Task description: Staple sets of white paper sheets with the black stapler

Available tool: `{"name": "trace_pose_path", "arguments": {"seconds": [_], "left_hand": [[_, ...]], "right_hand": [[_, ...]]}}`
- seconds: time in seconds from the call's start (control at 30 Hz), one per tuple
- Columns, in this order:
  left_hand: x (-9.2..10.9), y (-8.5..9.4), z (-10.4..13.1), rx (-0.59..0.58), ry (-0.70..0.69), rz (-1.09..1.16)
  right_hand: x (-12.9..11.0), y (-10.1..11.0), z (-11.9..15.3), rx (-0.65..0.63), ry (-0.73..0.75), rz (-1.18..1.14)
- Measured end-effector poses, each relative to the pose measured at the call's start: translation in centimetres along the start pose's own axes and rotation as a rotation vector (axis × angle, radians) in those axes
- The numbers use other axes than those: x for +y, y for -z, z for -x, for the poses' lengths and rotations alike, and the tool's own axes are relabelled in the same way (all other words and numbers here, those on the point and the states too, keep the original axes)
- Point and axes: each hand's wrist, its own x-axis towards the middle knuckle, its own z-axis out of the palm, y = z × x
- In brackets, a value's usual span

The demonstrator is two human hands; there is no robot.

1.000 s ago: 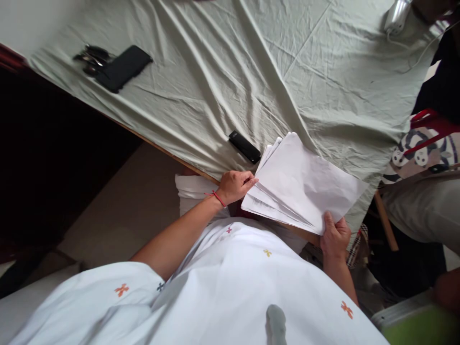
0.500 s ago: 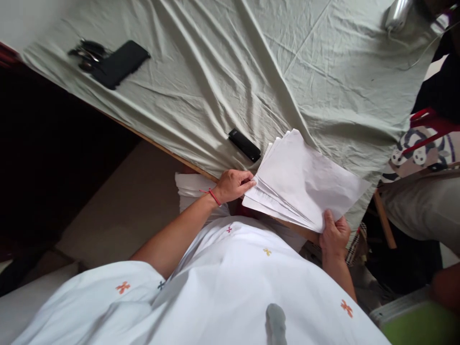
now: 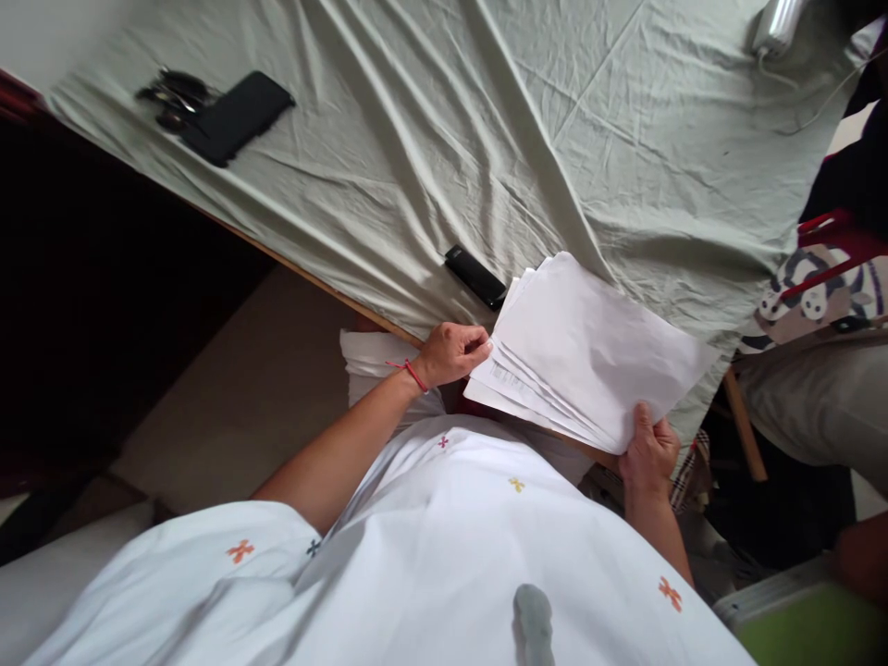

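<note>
Several white sheets of paper [image 3: 589, 342] lie fanned at their left side over the near edge of the cloth-covered table. My left hand [image 3: 454, 353], with a red string at the wrist, pinches the left corner of the sheets between thumb and fingers. At the lower right corner, my right hand [image 3: 650, 450] grips the stack, thumb on top and fingers underneath, out of sight. Faint print shows on one of the lower sheets; the top one looks blank. Just beyond the left hand sits a small black oblong object [image 3: 475, 277].
On the wrinkled pale green tablecloth [image 3: 388, 139] lie a black phone-like slab [image 3: 240, 117] and a bunch of keys [image 3: 178, 97]. A white power strip [image 3: 775, 28] with a cord is at the far right. Beside the table are a panda-print bag [image 3: 822, 291] and another person's leg [image 3: 819, 398].
Both hands keep hold of the papers with hardly any movement. The view has shifted very slightly, and a bit more print shows on a lower sheet.
</note>
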Motion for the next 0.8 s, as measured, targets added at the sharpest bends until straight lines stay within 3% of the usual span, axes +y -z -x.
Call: {"name": "trace_pose_path", "arguments": {"seconds": [0.23,0.8], "left_hand": [[0.2,0.0,0.0,0.005,0.013,-0.004],[0.4,0.0,-1.1,0.130,0.073,0.026]], "right_hand": [[0.7,-0.1,-0.4,0.119,0.010,0.048],[0.2,0.2,-0.4,0.009,0.004,0.087]]}}
